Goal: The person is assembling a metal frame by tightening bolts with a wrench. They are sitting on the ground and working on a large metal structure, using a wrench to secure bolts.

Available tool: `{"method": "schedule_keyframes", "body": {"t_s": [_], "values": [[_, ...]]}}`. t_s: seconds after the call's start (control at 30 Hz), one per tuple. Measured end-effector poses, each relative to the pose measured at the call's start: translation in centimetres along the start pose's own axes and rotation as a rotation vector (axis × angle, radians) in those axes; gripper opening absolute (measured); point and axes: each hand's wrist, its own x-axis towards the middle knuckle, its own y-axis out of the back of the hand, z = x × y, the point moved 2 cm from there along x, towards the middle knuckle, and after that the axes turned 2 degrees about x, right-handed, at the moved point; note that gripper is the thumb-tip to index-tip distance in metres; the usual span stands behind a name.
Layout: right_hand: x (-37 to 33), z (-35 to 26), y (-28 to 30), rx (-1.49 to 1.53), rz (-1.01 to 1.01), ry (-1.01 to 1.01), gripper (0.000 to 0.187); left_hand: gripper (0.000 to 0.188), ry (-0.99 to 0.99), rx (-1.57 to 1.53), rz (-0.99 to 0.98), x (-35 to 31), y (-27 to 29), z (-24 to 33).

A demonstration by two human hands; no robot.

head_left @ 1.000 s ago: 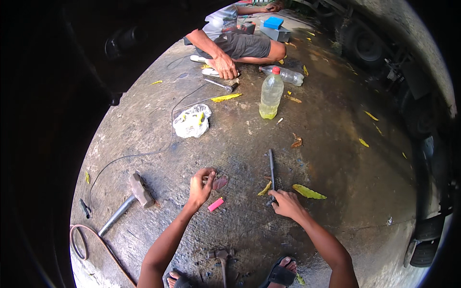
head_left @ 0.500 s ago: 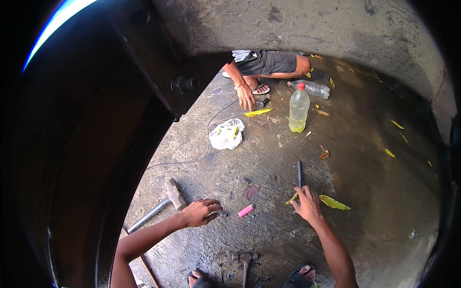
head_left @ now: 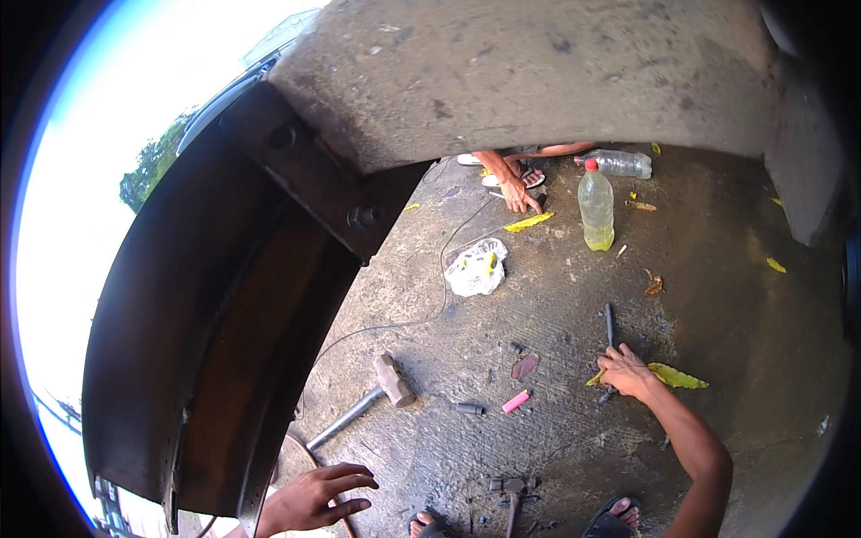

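Observation:
My left hand (head_left: 323,498) hangs low at the left, empty, its fingers apart, near the handle of a sledgehammer (head_left: 393,380) lying on the concrete. My right hand (head_left: 625,369) is closed around a dark metal bar (head_left: 610,323) on the ground, whose far end sticks out past the fingers. A yellow-green leaf (head_left: 677,377) lies beside that hand. Between my hands are a short dark metal cylinder like a socket (head_left: 469,408) and a small pink stick-shaped thing (head_left: 516,402). Close to my feet lies a smaller hammer (head_left: 514,487).
A curved dark metal part (head_left: 224,296) with bolts fills the left, and a grey slab (head_left: 538,81) spans the top. Beyond are a crumpled plastic bag (head_left: 475,269), a red-capped bottle (head_left: 596,206), a lying bottle (head_left: 619,163), a thin cable (head_left: 386,325) and another person's hand (head_left: 520,193).
My left hand has left the dark cylinder and drawn back toward the lower left. My right hand stays at the bar. The view has shifted, showing more daylight at the left.

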Motion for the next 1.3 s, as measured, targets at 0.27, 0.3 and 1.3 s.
{"method": "schedule_keyframes", "body": {"t_s": [0.27,0.3,1.3], "values": [[2.9,-3.7,4.7,0.425,0.764,0.106,0.026,0.036,0.086,-0.048,0.083,1.3,0.4,-0.6],[3.4,-5.1,6.0,0.550,0.867,0.103,0.026,0.037,0.062,-0.029,0.095,1.7,0.5,-0.4],[-2.1,-19.6,40.0,1.761,1.021,0.170,0.043,0.029,-0.558,-0.532,0.186,6.6,2.4,5.9]]}}
